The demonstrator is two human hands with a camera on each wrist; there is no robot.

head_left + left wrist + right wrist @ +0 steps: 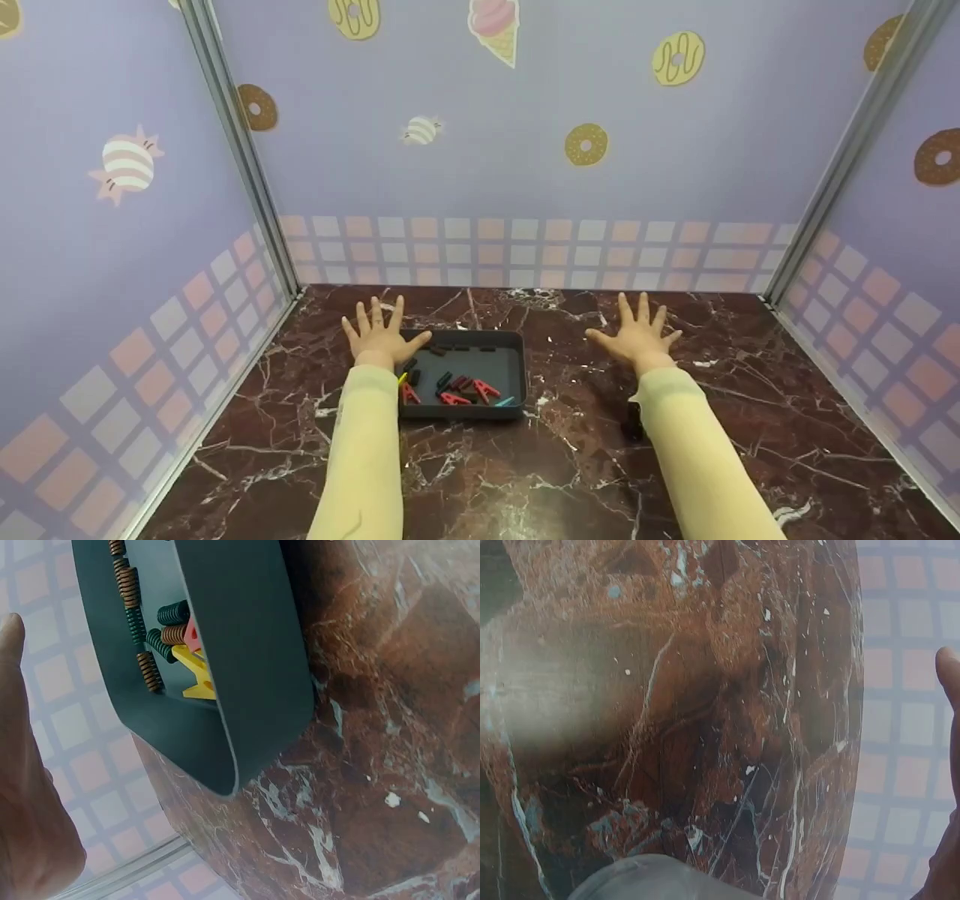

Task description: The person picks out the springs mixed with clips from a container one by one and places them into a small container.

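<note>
My left hand (381,341) has its fingers straight and spread, with nothing in them, at the left side of a dark grey tray (523,367). In the tray lie several red plastic clips (485,390), a light blue piece (505,402) and small dark pieces. The left wrist view shows these as brown coil springs (149,671) and dark green coil springs (173,613), with a yellow clip (196,675) by the near wall. My right hand (637,341), also spread and holding nothing, is out to the right, apart from the tray.
A dark brown marbled table (570,450) lies under both hands. Patterned walls (525,180) stand at the back and both sides, with metal posts at the corners. Partly hidden by the right sleeve is a small black object (632,424); its kind is unclear.
</note>
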